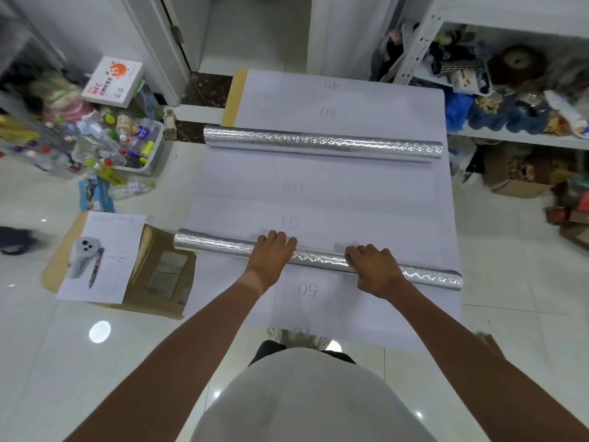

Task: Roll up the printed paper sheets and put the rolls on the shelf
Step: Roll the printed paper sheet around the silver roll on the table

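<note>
White paper sheets [360,193] printed with faint numbers lie spread on the tiled floor, overlapping each other. A silver embossed roll [220,245] lies across the near sheets. My left hand [272,255] and my right hand [376,269] both rest palm-down on top of this roll, fingers curled over it. A second silver roll [322,143] lies farther away across the sheets, untouched. The white metal shelf [516,138] stands at the right, its boards crowded with clutter.
A flattened cardboard box [159,272] with a printed sheet, a grey device and a pen lies at the left. A tub of plastic bottles [127,145] stands at the far left. Boxes [516,177] sit on the floor under the shelf.
</note>
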